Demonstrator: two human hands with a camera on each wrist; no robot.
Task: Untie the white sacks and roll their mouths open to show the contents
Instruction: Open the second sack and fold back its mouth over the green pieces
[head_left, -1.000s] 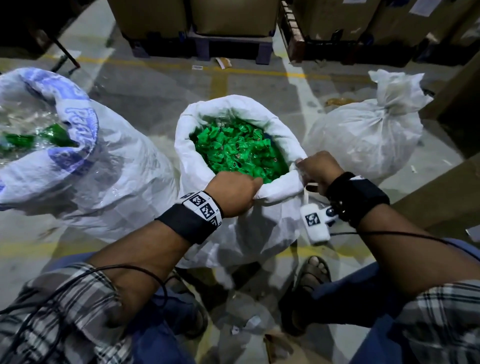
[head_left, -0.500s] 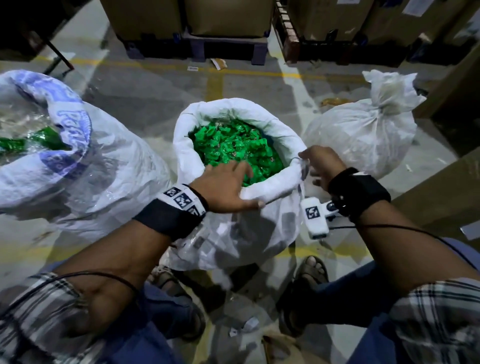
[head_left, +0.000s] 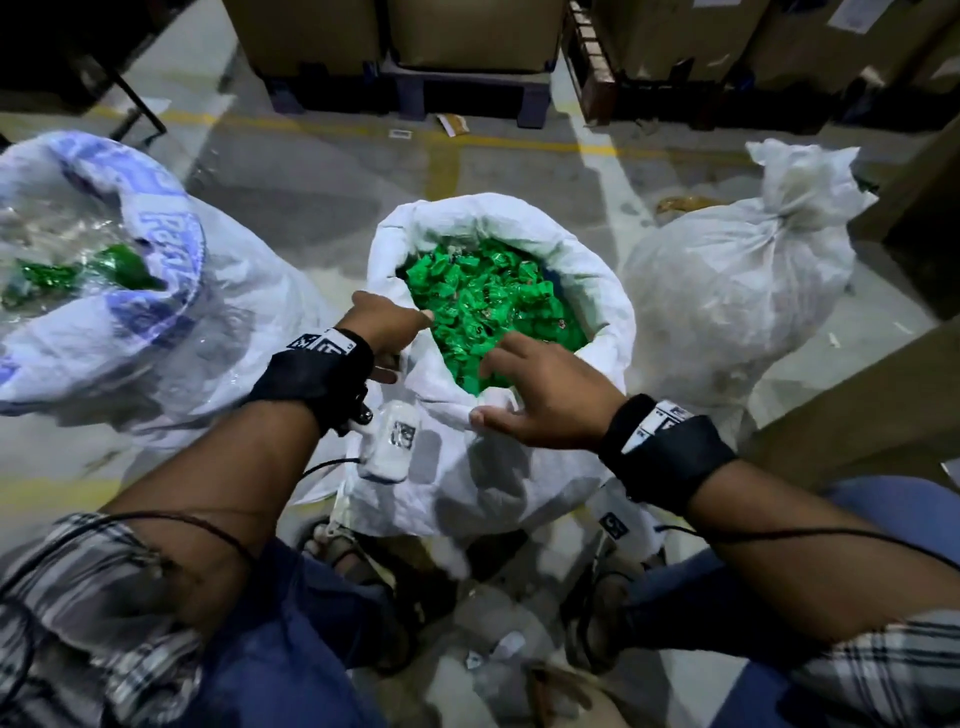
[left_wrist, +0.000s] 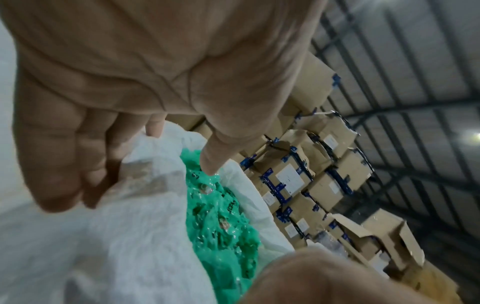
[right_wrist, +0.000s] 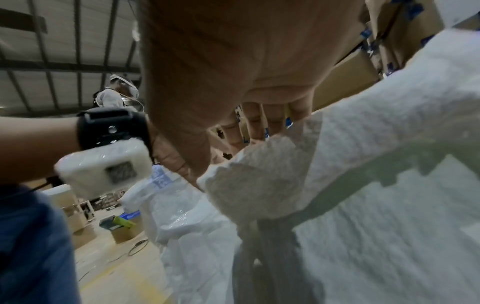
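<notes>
The middle white sack (head_left: 483, 483) stands open, its mouth rolled down around green wrapped pieces (head_left: 493, 306). My left hand (head_left: 387, 332) grips the left side of the rolled rim (left_wrist: 145, 185), with one digit reaching to the green pieces (left_wrist: 221, 216). My right hand (head_left: 540, 400) holds the near side of the rim, thumb outside and fingers over the edge; the right wrist view shows it pinching the rolled rim (right_wrist: 259, 185). The left sack (head_left: 156, 332), with blue print and a clear liner, is also open. On the right, a third white sack (head_left: 737, 296) is still tied at its neck.
Cardboard boxes on pallets (head_left: 457, 98) line the back. A brown box edge (head_left: 857, 405) is close on the right. My sandalled feet (head_left: 358, 561) and scraps of wrapping lie under the middle sack. Another person (right_wrist: 116, 94) stands far off.
My left hand has moved from the near rim to the left side of the rim. My right hand has come from the right side round to the near rim.
</notes>
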